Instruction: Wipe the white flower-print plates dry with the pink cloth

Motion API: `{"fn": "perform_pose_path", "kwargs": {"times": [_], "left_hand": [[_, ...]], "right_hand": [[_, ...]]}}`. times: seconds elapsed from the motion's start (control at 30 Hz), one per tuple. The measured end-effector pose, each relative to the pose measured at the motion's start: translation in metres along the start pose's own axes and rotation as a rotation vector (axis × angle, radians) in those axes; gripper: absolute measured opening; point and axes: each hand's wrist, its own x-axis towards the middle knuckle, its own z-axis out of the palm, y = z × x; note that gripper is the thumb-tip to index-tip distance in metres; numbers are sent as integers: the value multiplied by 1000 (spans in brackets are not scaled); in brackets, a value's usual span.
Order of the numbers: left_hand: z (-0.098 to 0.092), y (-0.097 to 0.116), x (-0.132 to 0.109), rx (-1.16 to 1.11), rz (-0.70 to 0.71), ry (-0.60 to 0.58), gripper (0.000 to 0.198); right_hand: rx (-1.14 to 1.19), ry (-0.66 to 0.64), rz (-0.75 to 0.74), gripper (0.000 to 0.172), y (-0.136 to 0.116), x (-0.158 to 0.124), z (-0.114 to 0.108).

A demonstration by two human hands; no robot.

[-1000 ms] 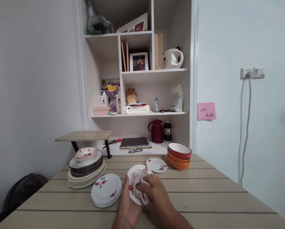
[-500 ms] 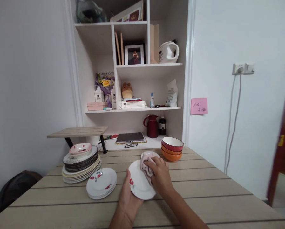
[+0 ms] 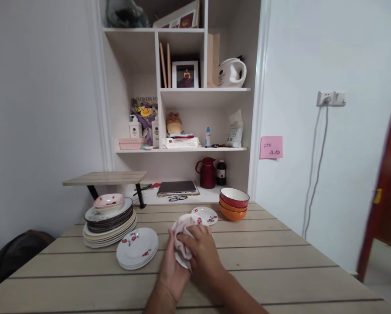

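Note:
A white plate with red flowers (image 3: pixel 199 221) is held above the table by my left hand (image 3: pixel 173 267), which grips its left and lower edge. My right hand (image 3: pixel 200 248) is closed on a pale pink cloth (image 3: pixel 181 237) and presses it against the plate's face. Cloth and fingers cover most of the plate. Just behind lies another flowered plate (image 3: pixel 211 215) on the table. Left of my hands is a short stack of matching flowered plates (image 3: pixel 138 247).
A taller stack of plates (image 3: pixel 112 237) topped by a pink dotted bowl (image 3: pixel 108 200) stands at the left, near a small raised shelf (image 3: pixel 105 178). Nested red and orange bowls (image 3: pixel 233 205) sit at the back right. Behind are a laptop (image 3: pixel 177 187) and a red jug (image 3: pixel 207 173).
My right hand has moved the cloth leftward across the plate, from its upper right toward its middle and left. The plate has turned, and the flowered plate behind is more exposed.

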Motion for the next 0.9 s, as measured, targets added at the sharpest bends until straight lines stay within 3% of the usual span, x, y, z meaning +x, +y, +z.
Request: {"fn": "perform_pose_path", "kwargs": {"times": [0.1,0.17,0.3,0.47,0.67,0.77,0.9], "left_hand": [[1,-12,2,-16,-40,-81,46],[0,-12,3,-22,19,-94,47],[-3,3,2,-42,205,28,49],[-3,19,0,-52,357,152,45],[2,17,-7,-12,188,228,46],[4,10,-7,11,95,168,44],[4,-2,-2,9,33,91,42]], "right_hand": [[-73,24,93,42,17,2,-8],[-127,2,163,48,31,2,-11],[-188,-61,226,47,44,-1,-9],[-95,-102,96,36,23,-4,1],[69,-131,-66,32,-10,-4,3],[30,-115,-45,36,-7,-3,3],[-71,-103,99,45,15,-1,-1]]}}
